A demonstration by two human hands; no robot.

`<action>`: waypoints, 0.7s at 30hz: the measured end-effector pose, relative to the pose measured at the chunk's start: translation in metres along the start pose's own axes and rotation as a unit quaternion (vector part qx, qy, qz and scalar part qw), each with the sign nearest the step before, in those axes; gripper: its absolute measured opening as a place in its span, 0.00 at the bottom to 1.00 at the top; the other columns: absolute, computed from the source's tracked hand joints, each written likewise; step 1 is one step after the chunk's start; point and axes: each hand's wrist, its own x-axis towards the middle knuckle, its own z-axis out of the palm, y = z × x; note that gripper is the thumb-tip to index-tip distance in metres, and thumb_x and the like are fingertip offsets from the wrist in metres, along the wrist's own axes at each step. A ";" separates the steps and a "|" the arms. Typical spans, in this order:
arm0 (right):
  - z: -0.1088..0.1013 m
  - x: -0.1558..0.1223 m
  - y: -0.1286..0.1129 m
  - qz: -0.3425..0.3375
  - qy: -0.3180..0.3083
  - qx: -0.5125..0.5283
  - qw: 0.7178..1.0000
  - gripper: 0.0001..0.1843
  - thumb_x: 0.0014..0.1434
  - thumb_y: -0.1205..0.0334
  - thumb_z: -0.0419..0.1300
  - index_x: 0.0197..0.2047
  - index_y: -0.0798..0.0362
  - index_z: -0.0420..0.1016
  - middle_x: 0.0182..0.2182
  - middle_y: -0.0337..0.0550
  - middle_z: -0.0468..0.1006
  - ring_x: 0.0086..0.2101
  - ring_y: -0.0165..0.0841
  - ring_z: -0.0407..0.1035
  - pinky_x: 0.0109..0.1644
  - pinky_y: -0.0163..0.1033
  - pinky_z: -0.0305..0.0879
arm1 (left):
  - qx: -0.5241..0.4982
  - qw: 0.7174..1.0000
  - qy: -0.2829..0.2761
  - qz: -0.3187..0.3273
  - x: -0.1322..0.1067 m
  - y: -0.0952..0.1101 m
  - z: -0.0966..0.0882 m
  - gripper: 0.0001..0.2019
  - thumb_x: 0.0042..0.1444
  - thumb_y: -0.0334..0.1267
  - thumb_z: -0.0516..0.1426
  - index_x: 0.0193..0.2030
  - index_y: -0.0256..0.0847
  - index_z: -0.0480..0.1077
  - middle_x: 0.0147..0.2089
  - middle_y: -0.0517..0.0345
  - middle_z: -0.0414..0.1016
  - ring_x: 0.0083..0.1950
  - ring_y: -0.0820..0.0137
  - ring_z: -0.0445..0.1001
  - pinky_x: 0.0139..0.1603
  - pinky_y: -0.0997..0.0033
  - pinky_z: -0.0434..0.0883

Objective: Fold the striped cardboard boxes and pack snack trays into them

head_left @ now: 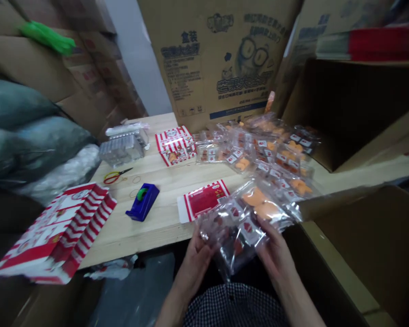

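Observation:
Between my two hands, over the table's front edge, is a clear plastic packet [238,222] with orange pieces and white-and-red labels inside. My left hand [199,252] grips its left side, fingers closed on the film. My right hand [274,243] holds its right side, with the thumb on top. Just behind the packet lies a flat red-and-white striped carton [206,200]. A pile of similar clear packets [269,147] spreads over the table behind and to the right. The film's glare and blur hide part of the contents.
On the table are a blue tape dispenser [143,202], yellow-red scissors [117,175], a striped box [176,145] and stacked clear cases [122,149]. Striped cartons [59,231] stand at the left edge. A big cardboard box [221,59] rises behind; an open box [357,113] stands right.

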 end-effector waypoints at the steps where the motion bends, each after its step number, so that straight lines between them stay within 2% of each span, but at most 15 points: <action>1: 0.002 -0.004 0.012 0.005 -0.025 -0.021 0.999 0.24 0.54 0.65 0.71 0.55 0.50 0.77 0.47 0.42 0.85 0.47 0.40 0.79 0.55 0.45 0.75 | -0.053 0.998 0.029 -0.036 -0.005 -0.005 0.001 0.41 0.49 0.51 0.69 0.69 0.47 0.61 0.67 0.40 0.68 0.67 0.46 0.68 0.67 0.44 0.64; 2: 0.003 -0.006 0.023 0.013 -0.058 -0.046 0.997 0.26 0.55 0.63 0.71 0.58 0.48 0.75 0.50 0.43 0.83 0.51 0.41 0.77 0.59 0.48 0.72 | -0.086 0.992 0.068 -0.054 -0.009 -0.007 0.001 0.36 0.50 0.46 0.69 0.65 0.44 0.66 0.61 0.41 0.74 0.62 0.47 0.73 0.64 0.45 0.68; 4: 0.004 -0.005 0.040 0.040 -0.152 -0.117 0.981 0.31 0.55 0.57 0.72 0.61 0.46 0.72 0.57 0.45 0.78 0.58 0.44 0.71 0.65 0.54 0.64 | -0.111 0.979 0.166 -0.036 -0.018 0.002 -0.008 0.28 0.51 0.40 0.70 0.58 0.42 0.71 0.53 0.45 0.81 0.53 0.52 0.80 0.59 0.49 0.73; 6: 0.005 0.008 0.044 0.043 -0.264 -0.231 0.935 0.39 0.51 0.52 0.74 0.64 0.44 0.69 0.63 0.47 0.72 0.63 0.46 0.64 0.69 0.58 0.55 | -0.096 0.959 0.266 0.028 -0.027 0.026 -0.028 0.25 0.49 0.37 0.70 0.55 0.44 0.72 0.48 0.50 0.83 0.46 0.57 0.83 0.54 0.53 0.77; 7: 0.008 0.020 0.041 0.020 -0.318 -0.301 0.899 0.45 0.47 0.50 0.76 0.66 0.42 0.66 0.67 0.47 0.66 0.66 0.47 0.59 0.71 0.59 0.50 | -0.077 0.945 0.309 0.069 -0.033 0.042 -0.042 0.26 0.48 0.37 0.71 0.54 0.44 0.72 0.46 0.52 0.83 0.44 0.59 0.83 0.52 0.54 0.78; 9: 0.019 0.049 0.031 -0.082 -0.366 -0.476 0.796 0.52 0.48 0.50 0.75 0.71 0.36 0.56 0.73 0.43 0.52 0.72 0.45 0.43 0.73 0.58 0.37 | -0.024 0.908 0.383 0.169 -0.042 0.073 -0.070 0.26 0.46 0.37 0.72 0.52 0.44 0.72 0.45 0.55 0.83 0.42 0.62 0.83 0.49 0.58 0.80; 10: 0.027 0.066 0.026 -0.131 -0.381 -0.559 0.725 0.55 0.49 0.49 0.74 0.73 0.36 0.50 0.75 0.43 0.45 0.73 0.45 0.35 0.73 0.58 0.33 | 0.003 0.886 0.411 0.213 -0.045 0.086 -0.084 0.25 0.47 0.37 0.71 0.52 0.44 0.73 0.46 0.56 0.82 0.42 0.64 0.83 0.50 0.59 0.80; 12: 0.045 0.102 0.025 -0.168 -0.397 -0.705 0.563 0.62 0.47 0.46 0.74 0.75 0.38 0.42 0.76 0.46 0.34 0.72 0.48 0.20 0.72 0.61 0.23 | 0.049 0.843 0.460 0.274 -0.048 0.102 -0.109 0.23 0.47 0.37 0.71 0.50 0.43 0.73 0.45 0.58 0.81 0.39 0.68 0.82 0.49 0.62 0.80; 14: 0.060 0.136 0.037 -0.128 -0.397 -0.807 0.418 0.74 0.36 0.44 0.77 0.76 0.45 0.37 0.75 0.54 0.28 0.70 0.56 0.13 0.69 0.66 0.15 | 0.081 0.818 0.488 0.292 -0.045 0.104 -0.127 0.23 0.47 0.37 0.71 0.50 0.42 0.74 0.45 0.58 0.80 0.39 0.70 0.81 0.48 0.64 0.80; 15: 0.066 0.150 0.046 -0.096 -0.400 -0.838 0.359 0.78 0.33 0.44 0.78 0.76 0.47 0.35 0.75 0.57 0.26 0.69 0.59 0.12 0.67 0.69 0.13 | 0.092 0.815 0.493 0.291 -0.041 0.100 -0.133 0.23 0.47 0.37 0.71 0.51 0.42 0.73 0.45 0.57 0.80 0.40 0.70 0.81 0.48 0.65 0.79; 16: 0.069 0.162 0.056 -0.081 -0.406 -0.852 0.319 0.79 0.32 0.44 0.78 0.76 0.47 0.34 0.75 0.58 0.26 0.69 0.61 0.12 0.66 0.71 0.12 | 0.099 0.817 0.492 0.284 -0.037 0.094 -0.138 0.24 0.47 0.38 0.70 0.52 0.42 0.73 0.46 0.56 0.79 0.42 0.69 0.81 0.48 0.66 0.79; 17: 0.071 0.171 0.066 -0.070 -0.411 -0.860 0.293 0.80 0.32 0.43 0.77 0.76 0.47 0.32 0.75 0.59 0.26 0.69 0.62 0.13 0.64 0.72 0.11 | 0.104 0.822 0.487 0.276 -0.032 0.087 -0.141 0.25 0.48 0.39 0.70 0.54 0.43 0.72 0.47 0.54 0.79 0.43 0.68 0.81 0.48 0.66 0.79; 18: 0.070 0.177 0.074 -0.066 -0.415 -0.863 0.280 0.79 0.32 0.43 0.76 0.76 0.46 0.30 0.75 0.59 0.28 0.70 0.62 0.15 0.64 0.73 0.11 | 0.106 0.828 0.481 0.267 -0.028 0.080 -0.143 0.26 0.49 0.40 0.69 0.56 0.43 0.71 0.49 0.53 0.79 0.45 0.68 0.81 0.48 0.66 0.79; 21: 0.063 0.175 0.083 -0.083 -0.404 -0.863 0.291 0.78 0.34 0.43 0.74 0.76 0.47 0.28 0.73 0.61 0.40 0.71 0.61 0.21 0.65 0.71 0.13 | 0.112 0.834 0.477 0.256 -0.020 0.067 -0.143 0.28 0.50 0.41 0.69 0.58 0.45 0.70 0.51 0.52 0.78 0.48 0.65 0.80 0.50 0.63 0.78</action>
